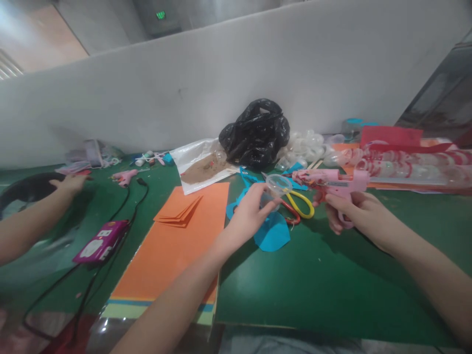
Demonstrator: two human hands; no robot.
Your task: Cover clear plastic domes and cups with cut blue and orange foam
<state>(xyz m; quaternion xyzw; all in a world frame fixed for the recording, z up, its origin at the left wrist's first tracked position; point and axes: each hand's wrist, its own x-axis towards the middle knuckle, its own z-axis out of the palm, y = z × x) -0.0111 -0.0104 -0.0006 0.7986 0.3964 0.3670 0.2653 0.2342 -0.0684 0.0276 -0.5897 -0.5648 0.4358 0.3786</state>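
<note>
Left hand [250,212] closed, fingertips pinching a clear plastic half-capsule [277,186] up above the green desk [332,280]. Right hand [356,211] wrapped firmly around the grip of a pink hot glue gun [334,178], its long axis nearly level across the view, nozzle end pointing left toward the half-capsule and just beside it, with no clear contact. Left hand closer to the half-capsule; right hand farther back, behind the gun's body. Below the two hands, scissors with yellow and red handles [300,204] lying on blue paper cutouts [272,232]. To the left, folded orange card [179,211] on a larger orange sheet [165,260]. Farther back, a black plastic bag [255,132] beside a heap of clear capsules [306,147]. At far left, a co-worker's open hand [69,184], near a second pink glue gun [123,177].
</note>
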